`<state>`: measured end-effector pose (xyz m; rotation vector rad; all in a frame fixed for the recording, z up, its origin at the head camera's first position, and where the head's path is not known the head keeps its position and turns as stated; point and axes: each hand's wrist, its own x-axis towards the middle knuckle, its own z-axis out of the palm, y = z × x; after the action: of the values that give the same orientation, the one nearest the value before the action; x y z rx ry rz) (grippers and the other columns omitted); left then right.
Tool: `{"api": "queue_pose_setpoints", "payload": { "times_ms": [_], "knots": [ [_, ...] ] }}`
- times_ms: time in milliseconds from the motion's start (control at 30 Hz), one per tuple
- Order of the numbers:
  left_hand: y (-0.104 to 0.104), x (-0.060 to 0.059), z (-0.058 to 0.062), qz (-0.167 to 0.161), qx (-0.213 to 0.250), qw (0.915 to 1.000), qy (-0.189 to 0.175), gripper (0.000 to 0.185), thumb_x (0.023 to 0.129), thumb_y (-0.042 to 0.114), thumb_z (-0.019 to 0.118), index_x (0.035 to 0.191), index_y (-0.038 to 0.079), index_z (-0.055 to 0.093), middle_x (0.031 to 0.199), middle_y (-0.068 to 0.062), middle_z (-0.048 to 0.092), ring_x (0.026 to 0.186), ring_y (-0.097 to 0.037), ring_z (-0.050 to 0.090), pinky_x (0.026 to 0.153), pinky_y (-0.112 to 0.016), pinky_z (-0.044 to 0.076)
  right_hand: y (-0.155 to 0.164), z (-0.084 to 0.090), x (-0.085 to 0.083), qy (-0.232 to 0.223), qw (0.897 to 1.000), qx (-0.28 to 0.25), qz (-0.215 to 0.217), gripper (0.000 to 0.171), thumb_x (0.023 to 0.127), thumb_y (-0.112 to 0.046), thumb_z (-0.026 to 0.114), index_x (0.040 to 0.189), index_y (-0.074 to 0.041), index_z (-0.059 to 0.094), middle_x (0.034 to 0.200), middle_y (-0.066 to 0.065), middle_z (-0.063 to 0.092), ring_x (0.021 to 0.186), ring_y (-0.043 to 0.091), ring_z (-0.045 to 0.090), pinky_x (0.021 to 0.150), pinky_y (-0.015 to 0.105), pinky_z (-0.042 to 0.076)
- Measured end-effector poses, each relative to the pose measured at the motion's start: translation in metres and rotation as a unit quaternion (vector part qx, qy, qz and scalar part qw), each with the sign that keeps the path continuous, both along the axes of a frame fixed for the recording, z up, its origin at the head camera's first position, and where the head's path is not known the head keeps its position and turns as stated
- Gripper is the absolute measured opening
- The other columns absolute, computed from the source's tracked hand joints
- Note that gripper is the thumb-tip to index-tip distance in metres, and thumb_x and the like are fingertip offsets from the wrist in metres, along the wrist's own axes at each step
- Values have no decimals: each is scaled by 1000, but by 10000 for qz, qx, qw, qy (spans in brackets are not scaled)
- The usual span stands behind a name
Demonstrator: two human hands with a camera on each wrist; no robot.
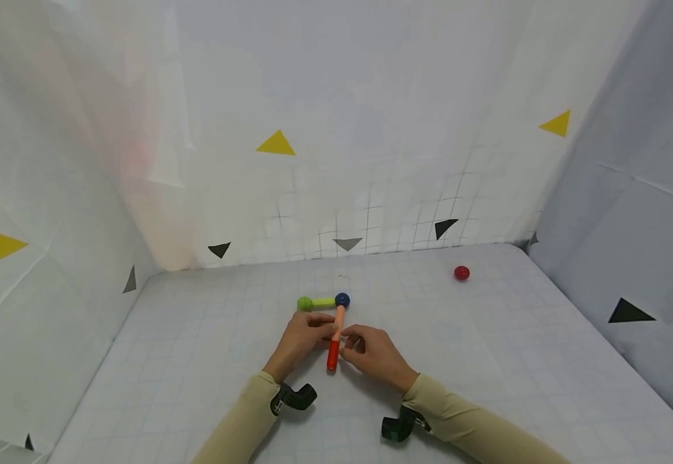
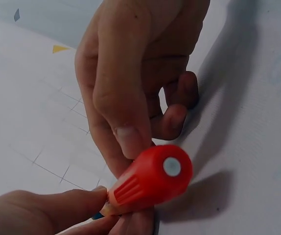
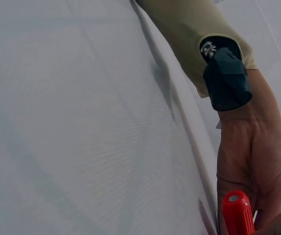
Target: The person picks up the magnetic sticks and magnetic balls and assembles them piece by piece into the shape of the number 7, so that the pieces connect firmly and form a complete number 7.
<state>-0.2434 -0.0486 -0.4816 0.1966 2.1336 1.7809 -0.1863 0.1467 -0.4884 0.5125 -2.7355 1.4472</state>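
A toy rod piece lies on the white table: a red handle and a pale orange rod that runs up to a blue ball. From that ball a green rod leads left to a green ball. My left hand pinches the rod just above the red handle, thumb against it. My right hand pinches the ribbed end of the red handle from the other side. In the right wrist view my left hand is seen from behind.
A small red ball lies alone at the far right of the table. White cloth walls with yellow and black triangles close in the back and both sides. A black wrist camera sits on my left sleeve.
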Motion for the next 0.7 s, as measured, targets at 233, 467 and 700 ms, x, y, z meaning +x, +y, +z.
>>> {"api": "queue_pose_setpoints", "payload": {
  "times_ms": [233, 467, 700],
  "knots": [
    [-1, 3, 0, 3, -148, 9999, 87, 32, 99, 17, 72, 126, -1, 73, 115, -11, 73, 93, -21, 72, 82, -34, 61, 0, 0, -1, -60, 10000, -18, 13, 31, 94, -11, 70, 124, -3, 71, 90, -4, 67, 66, 11, 58, 54, 27, 49],
    [-5, 5, 4, -119, -168, 9998, -32, 35, 100, 20, 71, 128, 0, 72, 117, -11, 72, 95, -24, 73, 84, -36, 61, 0, 1, -3, -55, 9999, 135, -68, 33, 94, -9, 71, 126, -3, 69, 90, -3, 66, 69, 13, 57, 56, 27, 48],
    [-7, 10, 9, -348, -112, 9989, -288, 40, 100, 16, 68, 136, -1, 66, 115, -12, 73, 93, -27, 74, 80, -39, 62, 0, 1, -4, -133, 9998, 151, -78, 33, 94, -9, 72, 126, 0, 69, 91, -2, 67, 70, 14, 57, 56, 28, 50]
  ]
}}
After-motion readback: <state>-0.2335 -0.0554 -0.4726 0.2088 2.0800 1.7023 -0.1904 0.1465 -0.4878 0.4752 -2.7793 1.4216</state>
